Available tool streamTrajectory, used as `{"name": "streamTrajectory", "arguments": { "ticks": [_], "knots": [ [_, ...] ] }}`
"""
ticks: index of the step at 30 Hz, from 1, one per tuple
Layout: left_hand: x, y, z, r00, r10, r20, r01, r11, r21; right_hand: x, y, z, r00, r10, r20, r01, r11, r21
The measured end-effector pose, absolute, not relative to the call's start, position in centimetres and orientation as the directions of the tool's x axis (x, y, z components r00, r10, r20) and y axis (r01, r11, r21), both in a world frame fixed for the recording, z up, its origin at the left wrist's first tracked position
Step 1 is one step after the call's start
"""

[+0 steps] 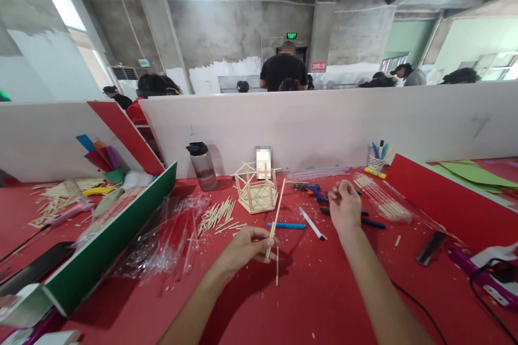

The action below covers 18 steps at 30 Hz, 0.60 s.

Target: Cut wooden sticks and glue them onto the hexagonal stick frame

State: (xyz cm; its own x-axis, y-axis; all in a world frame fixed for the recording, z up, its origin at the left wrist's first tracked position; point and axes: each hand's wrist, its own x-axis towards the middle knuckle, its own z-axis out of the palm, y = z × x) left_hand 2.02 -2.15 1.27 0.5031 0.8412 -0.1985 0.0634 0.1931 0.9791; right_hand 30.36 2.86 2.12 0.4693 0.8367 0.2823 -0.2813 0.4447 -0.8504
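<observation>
My left hand [246,248] is closed in a pinch around thin wooden sticks [280,202], one slanting up and away and another pointing down toward the table. Off to the right, my right hand [345,207] is raised with its fingers curled together; whether anything is between them is hidden. Just left of that hand lies a blue glue gun [313,191]. Beyond my left hand stands an open frame of glued sticks [259,202] with a many-sided base. Short cut sticks [217,214] lie in a loose pile to its left.
A blue pen [286,226] and a white pen [311,223] lie mid-table. A bottle [203,167] and a phone [263,163] stand near the white partition [324,129]. Plastic wrapping [162,248] and a green board [117,248] are left; bagged sticks [382,197] and a power strip [481,275] are right.
</observation>
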Motion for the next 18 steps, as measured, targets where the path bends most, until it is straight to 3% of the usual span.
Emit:
{"name": "streamTrajectory", "arguments": {
  "ticks": [5, 11, 15, 18],
  "knots": [
    [2.1, -2.3, 1.2, 0.525, 0.828, -0.198, 0.075, 0.187, 0.98, 30.1, 2.7, 2.1, 0.332, 0.911, 0.246, -0.308, 0.351, -0.884],
    [2.1, -2.4, 1.1, 0.563, 0.802, -0.198, 0.084, 0.183, 0.98, 25.3, 1.2, 1.9, -0.084, 0.985, 0.151, -0.269, 0.124, -0.955],
    [2.1, -2.5, 1.2, 0.59, 0.781, -0.206, 0.088, 0.191, 0.978, 23.5, 0.3, 2.0, -0.422, 0.897, 0.134, -0.081, 0.11, -0.991],
    [2.0, -2.4, 1.5, 0.553, 0.813, -0.184, 0.045, 0.192, 0.98, 23.4, 0.2, 2.1, -0.514, 0.85, 0.116, 0.047, 0.163, -0.986]
  ]
}}
